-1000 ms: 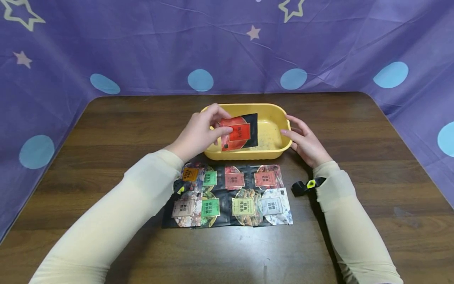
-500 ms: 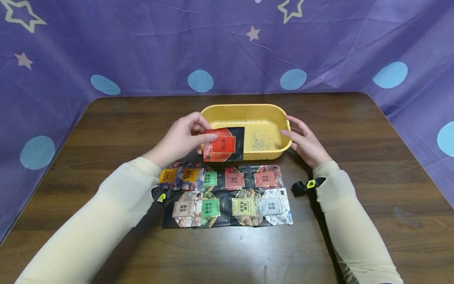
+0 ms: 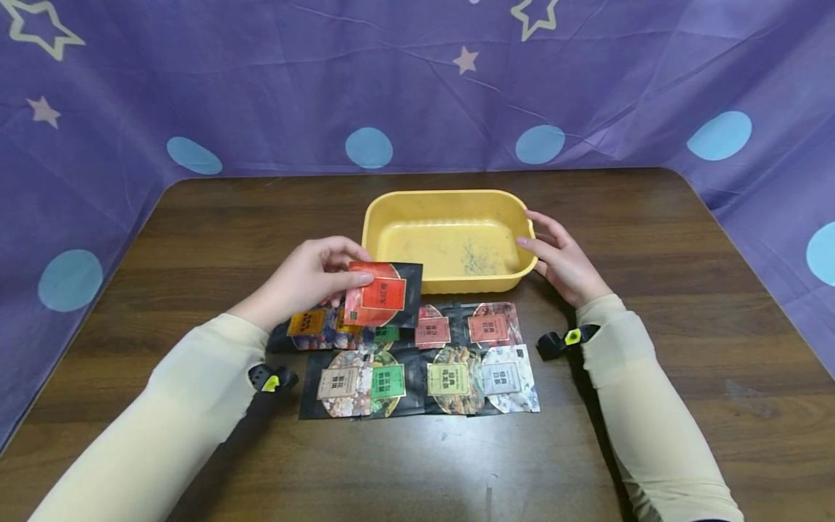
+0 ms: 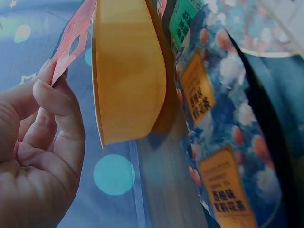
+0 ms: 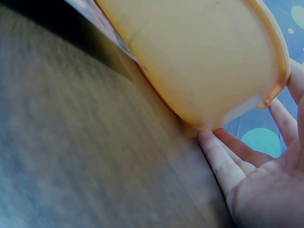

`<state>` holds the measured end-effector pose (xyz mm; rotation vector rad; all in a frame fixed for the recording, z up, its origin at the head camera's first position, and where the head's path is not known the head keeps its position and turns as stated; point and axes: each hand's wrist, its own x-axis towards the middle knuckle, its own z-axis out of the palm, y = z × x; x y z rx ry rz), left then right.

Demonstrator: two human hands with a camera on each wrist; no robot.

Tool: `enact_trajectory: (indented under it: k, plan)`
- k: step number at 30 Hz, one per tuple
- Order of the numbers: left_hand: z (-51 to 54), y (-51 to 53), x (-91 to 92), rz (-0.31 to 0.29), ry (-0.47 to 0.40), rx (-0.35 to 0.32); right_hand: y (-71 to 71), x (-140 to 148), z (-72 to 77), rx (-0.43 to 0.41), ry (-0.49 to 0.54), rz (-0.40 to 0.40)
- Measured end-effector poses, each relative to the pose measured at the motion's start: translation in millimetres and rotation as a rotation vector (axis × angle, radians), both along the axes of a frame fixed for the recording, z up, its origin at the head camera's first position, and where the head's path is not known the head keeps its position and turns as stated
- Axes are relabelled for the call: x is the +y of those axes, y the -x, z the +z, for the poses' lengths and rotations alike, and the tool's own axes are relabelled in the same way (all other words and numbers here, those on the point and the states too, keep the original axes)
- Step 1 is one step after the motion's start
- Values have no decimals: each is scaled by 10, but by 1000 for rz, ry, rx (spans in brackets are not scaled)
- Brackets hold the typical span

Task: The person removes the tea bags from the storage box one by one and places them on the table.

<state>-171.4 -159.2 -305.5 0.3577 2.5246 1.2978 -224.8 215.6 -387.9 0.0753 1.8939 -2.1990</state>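
In the head view my left hand point(image 3: 296, 279) pinches a red-and-black tea sachet point(image 3: 383, 294) by its left edge, thumb on top. The sachet hangs over the back row of laid-out sachets, in front of the yellow plastic basin point(image 3: 450, 285). The left wrist view shows the sachet point(image 4: 72, 45) edge-on between thumb and fingers. My right hand point(image 3: 566, 262) grips the basin's right end, thumb over the rim and fingers outside. From the right wrist, fingertips of that hand point(image 5: 266, 185) touch the basin's outer wall point(image 5: 199, 61) near its base.
Two rows of flat sachets lie before the basin. The back row has orange-labelled point(image 3: 306, 322) and red-labelled point(image 3: 488, 328) ones; the front row has pink, green point(image 3: 388, 381), yellow-green and white point(image 3: 501, 378) ones. A purple curtain point(image 3: 417, 87) hangs behind the wooden table point(image 3: 163, 290).
My left hand has carried the red-and-black sachet from above the basin leftward and toward me, over the back row. More orange-labelled sachet is uncovered. The right hand stays at the basin.
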Motion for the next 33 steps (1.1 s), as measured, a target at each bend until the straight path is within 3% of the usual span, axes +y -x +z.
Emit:
enact_trajectory:
  k: [18,24,33]
  plan:
    - [-110,-166,-248,-80,37,-111,7,-4,7,-19,-9,-10]
    - [-121,-196,-383,-127,49,-190,11,-21,4,-14,-10,-12]
    - [-213,-302,-642,-83,0,-298,8,-35,17,-3,-35,-14]
